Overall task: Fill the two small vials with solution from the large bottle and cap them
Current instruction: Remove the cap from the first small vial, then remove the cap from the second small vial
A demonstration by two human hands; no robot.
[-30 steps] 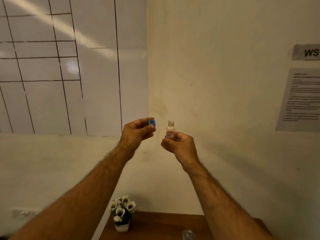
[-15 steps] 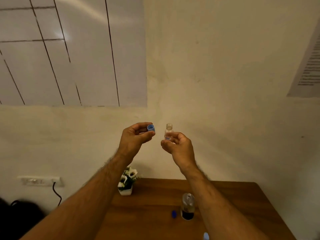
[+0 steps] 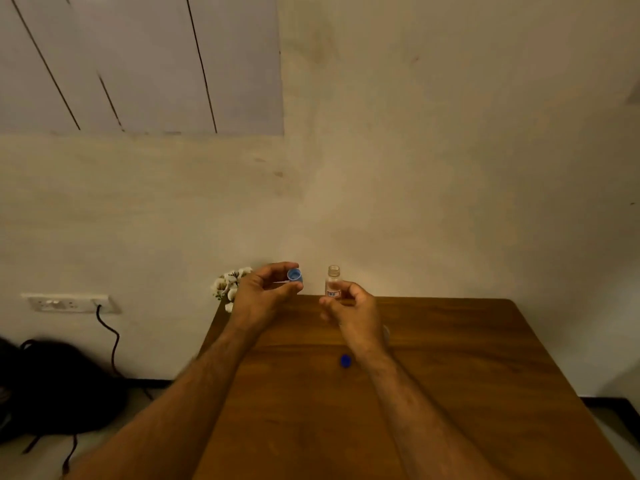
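My right hand (image 3: pixel 356 311) holds a small clear vial (image 3: pixel 333 281) upright by its lower part; the vial has a red-and-white label and an uncapped mouth. A short gap to its left, my left hand (image 3: pixel 265 296) pinches a light blue cap (image 3: pixel 294 275) between thumb and fingers, its hollow side facing me. Both hands hover above the far edge of the wooden table (image 3: pixel 467 393). A dark blue cap (image 3: pixel 345 361) lies on the table beside my right forearm. The large bottle is almost wholly hidden behind my right wrist.
A small pot of white flowers (image 3: pixel 228 287) stands at the table's far left corner, behind my left hand. A wall socket (image 3: pixel 65 303) with a black cable and a dark bag (image 3: pixel 48 389) on the floor lie to the left.
The camera has tilted down, so more of the table shows. Both hands have come lower toward the table, still holding the cap and the vial the same distance apart.
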